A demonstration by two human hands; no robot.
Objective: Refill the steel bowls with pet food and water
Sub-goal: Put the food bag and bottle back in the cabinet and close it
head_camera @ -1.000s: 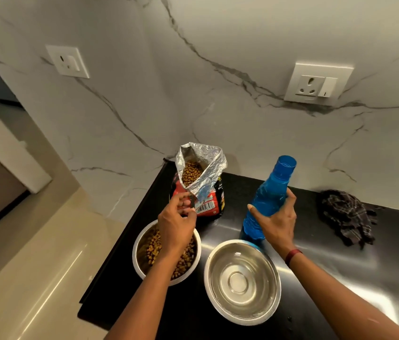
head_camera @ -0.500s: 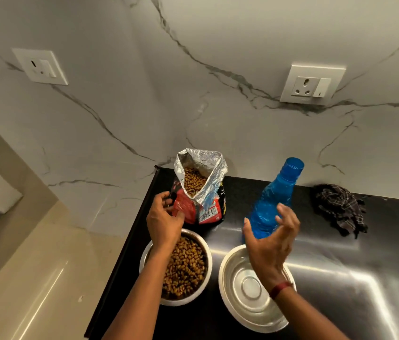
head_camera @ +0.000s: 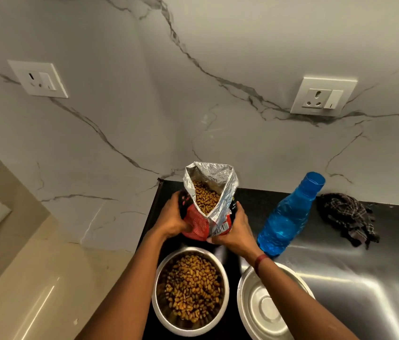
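An open pet food bag [head_camera: 207, 204], red outside and foil-lined, stands upright at the back left of the black counter with brown kibble showing inside. My left hand [head_camera: 172, 220] grips its left side and my right hand [head_camera: 236, 228] grips its right lower side. In front of it sits a steel bowl [head_camera: 161, 307] filled with kibble. To the right, an empty steel bowl [head_camera: 262, 307] lies partly under my right forearm. A blue water bottle [head_camera: 289, 217] with its cap on stands right of the bag, untouched.
A dark checked cloth [head_camera: 348, 218] lies crumpled at the back right of the counter [head_camera: 365, 278]. Marble walls meet in the corner behind the bag, each with a white socket plate [head_camera: 323, 96]. The counter's left edge drops off to a beige floor.
My right hand left the blue bottle and moved left onto the bag. My left hand shifted from above the kibble bowl to the bag's left side. The camera moved closer.
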